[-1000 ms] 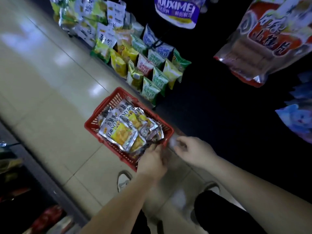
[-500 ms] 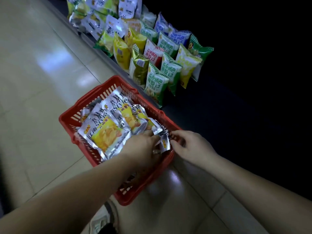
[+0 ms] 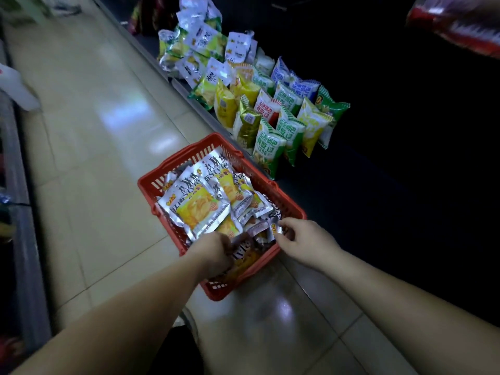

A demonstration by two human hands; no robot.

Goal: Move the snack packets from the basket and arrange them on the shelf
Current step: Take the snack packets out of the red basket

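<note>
Caught at the picking-up step, with nothing yet carried across. Found the left hand (image 3: 216, 253) knuckles-up at the near end of the red basket (image 3: 151, 194), fingers curled down into the snack packets (image 3: 200, 212) and, by the look of it, closed on one, fingertips hidden. Found the right hand (image 3: 300, 239) just beside it at the near right corner, thumb and forefinger pinching the edge of a small silver packet, grip nearly closed. Judged the next move as a lift clear of the rim and a swing right to the low dark shelf (image 3: 338, 185), calling for a firm hold on slick foil and a spot next to the green and yellow bags (image 3: 269, 150) already standing upright there in rows. Saw the packets as flat, shiny silver pouches with yellow fronts, heaped loosely and overlapping, filling most of the basket, itself set on the tiled floor (image 3: 94, 158) right against the shelf edge. Reckoned most of the job not yet done.
</note>
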